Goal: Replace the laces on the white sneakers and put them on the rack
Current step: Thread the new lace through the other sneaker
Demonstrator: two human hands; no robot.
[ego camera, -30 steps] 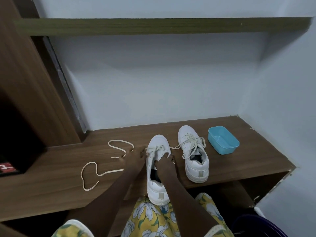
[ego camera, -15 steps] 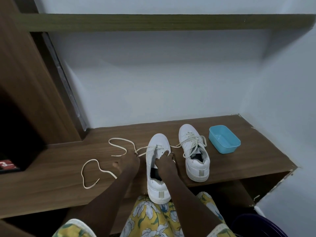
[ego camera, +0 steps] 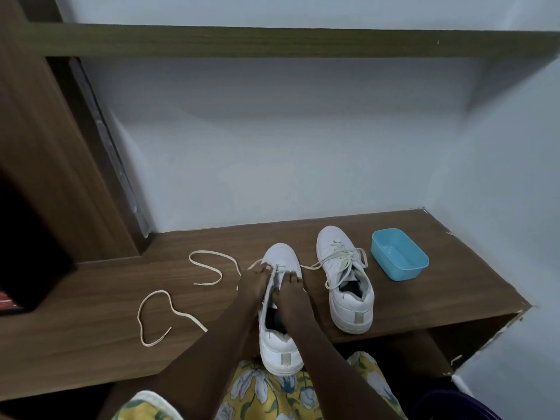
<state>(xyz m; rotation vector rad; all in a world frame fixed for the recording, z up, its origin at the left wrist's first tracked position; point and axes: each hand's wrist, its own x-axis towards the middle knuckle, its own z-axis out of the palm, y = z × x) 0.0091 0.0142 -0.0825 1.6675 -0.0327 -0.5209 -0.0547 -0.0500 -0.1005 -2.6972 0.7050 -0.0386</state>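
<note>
Lace cream, loose, snakes over surface at left. Left hand fingers pinch lace at eyelets; hand has shifted right onto shoe since half second ago. Near sneaker white, toe toward wall, heel overhanging surface edge. Right hand fingers grip its right flap. Second sneaker laced, parallel.
</note>
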